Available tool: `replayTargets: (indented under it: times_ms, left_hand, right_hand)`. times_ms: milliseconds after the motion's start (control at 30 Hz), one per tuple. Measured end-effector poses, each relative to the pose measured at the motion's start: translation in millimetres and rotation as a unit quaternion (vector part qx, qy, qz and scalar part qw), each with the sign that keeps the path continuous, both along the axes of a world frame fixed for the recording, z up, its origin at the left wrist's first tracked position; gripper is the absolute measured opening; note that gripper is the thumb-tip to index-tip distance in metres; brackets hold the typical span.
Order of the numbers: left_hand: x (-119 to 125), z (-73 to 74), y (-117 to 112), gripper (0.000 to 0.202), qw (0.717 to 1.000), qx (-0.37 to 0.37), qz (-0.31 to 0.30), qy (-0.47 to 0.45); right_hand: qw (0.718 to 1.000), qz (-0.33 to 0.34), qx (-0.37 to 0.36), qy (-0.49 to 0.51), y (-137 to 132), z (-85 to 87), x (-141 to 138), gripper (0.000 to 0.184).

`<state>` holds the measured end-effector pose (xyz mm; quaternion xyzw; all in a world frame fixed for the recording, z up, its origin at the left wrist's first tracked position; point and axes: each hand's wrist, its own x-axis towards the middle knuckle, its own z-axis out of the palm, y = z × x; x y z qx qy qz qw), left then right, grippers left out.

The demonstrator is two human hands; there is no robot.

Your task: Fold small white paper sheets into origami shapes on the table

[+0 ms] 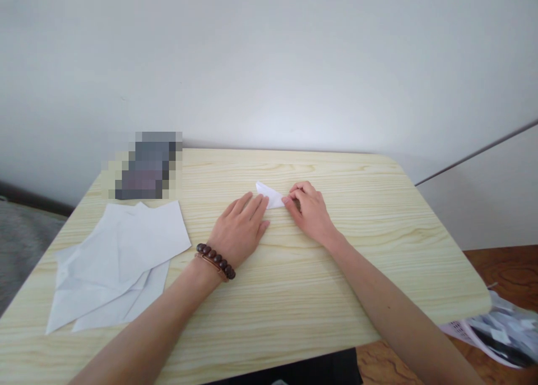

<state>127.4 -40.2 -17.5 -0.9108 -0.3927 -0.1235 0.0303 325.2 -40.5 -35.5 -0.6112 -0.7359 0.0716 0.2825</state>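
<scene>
A small folded piece of white paper (271, 196) lies on the light wood-grain table (286, 295), between my two hands. My left hand (241, 228), with a dark bead bracelet (215, 260) at the wrist, rests flat with its fingers stretched out, the fingertips on the paper's left part. At the right end, my right hand (310, 210) pinches the paper's pointed corner between thumb and curled fingers. Part of the paper's lower left edge is hidden under my left fingers.
Several loose white paper sheets (126, 250) overlap at the table's left. Behind them lies a pixelated dark flat object (147, 169). A white wall (286, 65) borders the table's far edge. A basket (483, 343) with plastic bags stands on the floor at lower right.
</scene>
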Motion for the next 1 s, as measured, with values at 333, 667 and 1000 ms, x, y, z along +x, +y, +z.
replayTargets:
  times_ms: [333, 667, 1000]
  left_hand:
    - [-0.6, 2.1, 0.6, 0.038, 1.0, 0.003, -0.005, 0.008]
    - [-0.8, 3.4, -0.1, 0.04, 1.0, 0.001, -0.009, 0.011]
    - [-1.9, 4.5, 1.7, 0.038, 1.0, 0.002, -0.03, 0.002]
  right_hand:
    - [0.999, -0.041, 0.01, 0.012, -0.4, -2.0, -3.5, 0.026]
    - [0.998, 0.056, -0.014, 0.037, -0.5, -0.6, 13.1, 0.018]
    - [1.0, 0.009, -0.009, 0.017, -1.2, -1.5, 4.4, 0.019]
